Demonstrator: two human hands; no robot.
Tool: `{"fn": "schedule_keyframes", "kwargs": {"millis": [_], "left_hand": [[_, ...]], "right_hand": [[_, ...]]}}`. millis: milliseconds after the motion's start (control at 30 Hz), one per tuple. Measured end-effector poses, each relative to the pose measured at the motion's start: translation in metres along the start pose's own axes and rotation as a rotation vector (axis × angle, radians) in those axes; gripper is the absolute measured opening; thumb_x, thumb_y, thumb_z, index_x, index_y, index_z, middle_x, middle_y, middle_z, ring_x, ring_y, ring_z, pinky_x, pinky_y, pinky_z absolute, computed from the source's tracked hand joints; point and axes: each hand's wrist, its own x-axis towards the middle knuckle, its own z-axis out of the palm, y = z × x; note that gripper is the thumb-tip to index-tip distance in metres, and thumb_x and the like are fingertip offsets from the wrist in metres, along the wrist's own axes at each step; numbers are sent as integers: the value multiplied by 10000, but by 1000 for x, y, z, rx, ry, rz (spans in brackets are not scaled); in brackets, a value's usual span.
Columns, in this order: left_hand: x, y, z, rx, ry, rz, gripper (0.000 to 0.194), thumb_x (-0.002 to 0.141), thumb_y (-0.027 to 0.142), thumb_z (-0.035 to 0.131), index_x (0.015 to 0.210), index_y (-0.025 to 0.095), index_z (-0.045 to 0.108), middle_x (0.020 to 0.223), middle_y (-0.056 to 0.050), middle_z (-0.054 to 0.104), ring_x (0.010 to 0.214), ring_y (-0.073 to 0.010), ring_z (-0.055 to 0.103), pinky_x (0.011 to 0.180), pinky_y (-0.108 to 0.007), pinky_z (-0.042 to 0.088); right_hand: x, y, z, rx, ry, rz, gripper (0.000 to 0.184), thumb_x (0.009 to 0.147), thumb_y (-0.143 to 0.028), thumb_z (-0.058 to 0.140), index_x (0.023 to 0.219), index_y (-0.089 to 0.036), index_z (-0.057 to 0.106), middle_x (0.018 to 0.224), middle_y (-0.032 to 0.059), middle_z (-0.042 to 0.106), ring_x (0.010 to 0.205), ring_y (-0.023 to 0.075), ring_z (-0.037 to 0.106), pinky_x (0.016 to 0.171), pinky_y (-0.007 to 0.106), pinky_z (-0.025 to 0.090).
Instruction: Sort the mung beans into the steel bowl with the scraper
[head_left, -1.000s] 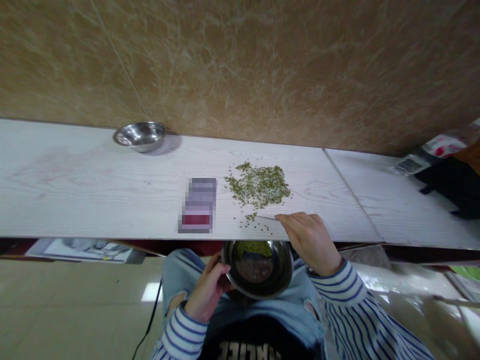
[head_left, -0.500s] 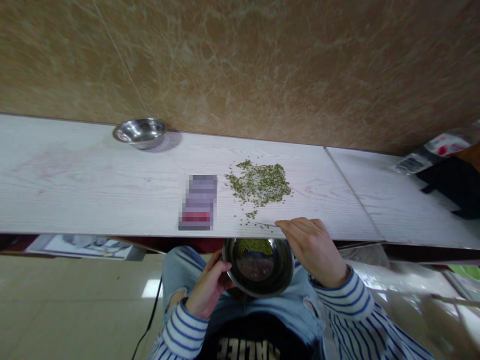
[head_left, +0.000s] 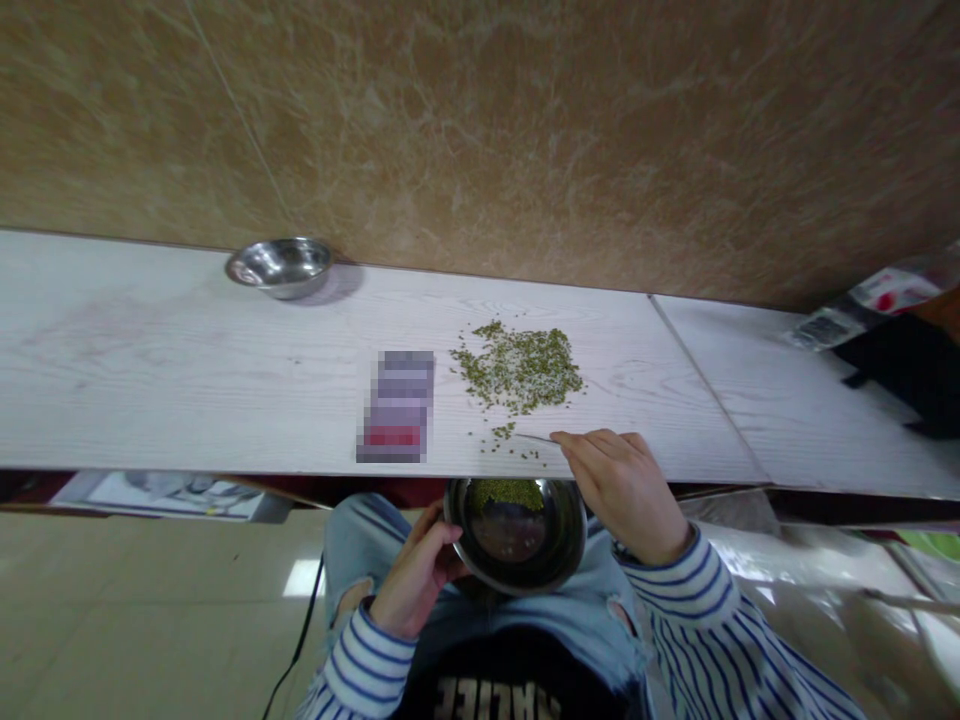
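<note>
My left hand grips the left rim of a steel bowl, which I hold over my lap just below the counter's front edge. Small green beans lie in it, toward the counter side. In my right hand, pinched between thumb and fingers, is a thin metal tool; its exact kind is too fine to make out. Its tip points left, close to a small cluster of beans near the counter's edge. Farther back, a wide patch of loose green beans spreads over the counter.
On the white counter a blurred-out phone-like rectangle lies left of the beans. A second steel bowl stands by the brown wall. At the far right are a clear plastic package and a black item.
My right hand has risen slightly away from the counter's edge, and the thin tool's tip has shifted a little toward the small cluster. The left hand and bowl stay nearly still.
</note>
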Motion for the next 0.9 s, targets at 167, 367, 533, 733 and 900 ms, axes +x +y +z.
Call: {"fn": "schedule_keyframes", "kwargs": {"millis": [167,367,533,733,900], "left_hand": [[1,-2,0,1,-4,-7,250,708,156,557,953,204,571,797,7,649,693,-137,588,574,-278,496],[-1,-1,0,9,4,-5,252,704,166,569,951,209,586,819,9,653,693,-132,586,559,-261,480],[-1,1,0,15,16,-4,257,687,178,585,941,213,603,829,8,662,707,-142,598,573,-269,483],[-1,0,-2,17,8,2,261,697,176,578,955,211,600,855,1,667,676,-131,589,570,-270,485],[0,0,-3,18,-3,11,284,704,163,563,982,209,595,837,0,662,699,-134,589,565,-260,484]], "right_hand": [[0,-2,-1,15,1,-11,254,904,-192,437,1103,-200,594,866,44,677,847,150,571,737,290,302],[3,-1,3,-28,6,11,252,905,-204,437,1096,-201,601,885,42,681,846,146,579,736,292,312],[5,0,3,-46,15,-1,260,905,-209,430,1098,-203,604,884,49,684,839,146,583,739,290,319],[6,0,4,-58,14,24,256,901,-202,432,1095,-201,600,884,46,682,827,155,580,736,292,311],[6,0,4,-77,7,23,265,900,-207,427,1102,-202,598,869,43,682,819,155,586,737,292,313]]}}
